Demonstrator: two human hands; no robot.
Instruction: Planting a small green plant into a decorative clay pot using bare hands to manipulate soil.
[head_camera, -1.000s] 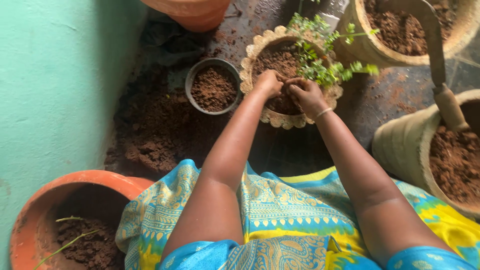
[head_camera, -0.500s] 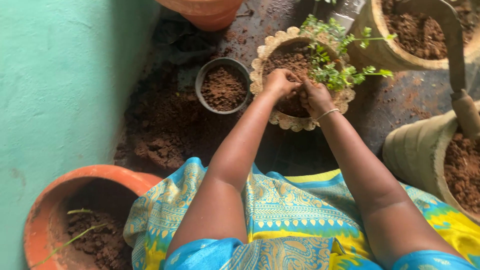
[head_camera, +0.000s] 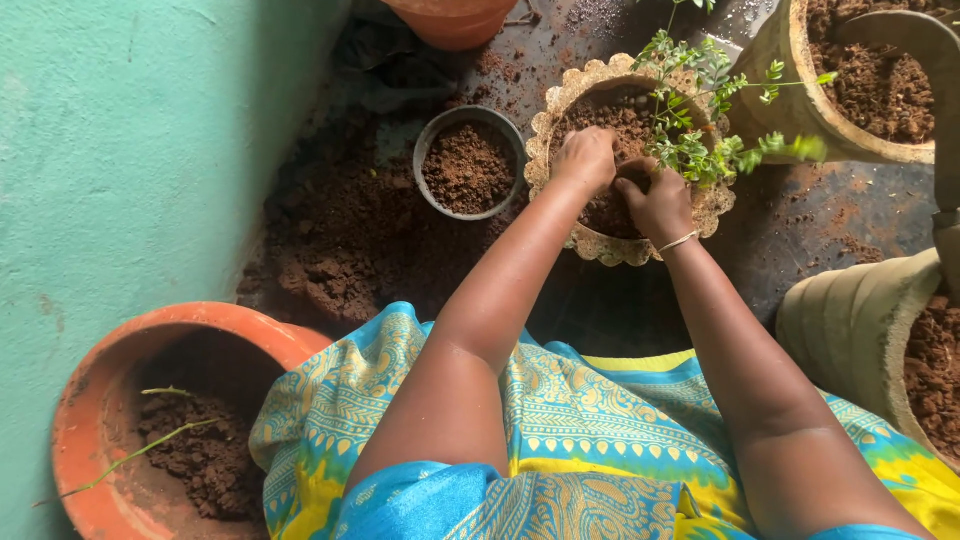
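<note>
Dark, wet-looking floor (head_camera: 830, 215) with loose brown soil spilled along a turquoise wall (head_camera: 140, 150) — that's the setting. Both hands are down in a scalloped pot (head_camera: 600, 245) full of soil, right at the base of a small leafy plant (head_camera: 700, 150) standing in it. Left hand (head_camera: 587, 158) has its fingers curled down onto the dirt; right hand (head_camera: 657, 203) is bunched up too, fingertips pressed into the soil just beside the stem (can't tell if either is actually pinching anything). Just left of that pot sits a small round metal bowl (head_camera: 432, 190) filled with crumbly soil. Bottom left is a big terracotta pot (head_camera: 90, 400) — soil and a couple of thin green stems inside. Two pale tan pots with soil sit on the right, one at top (head_camera: 790, 105), one lower (head_camera: 850, 320).
</note>
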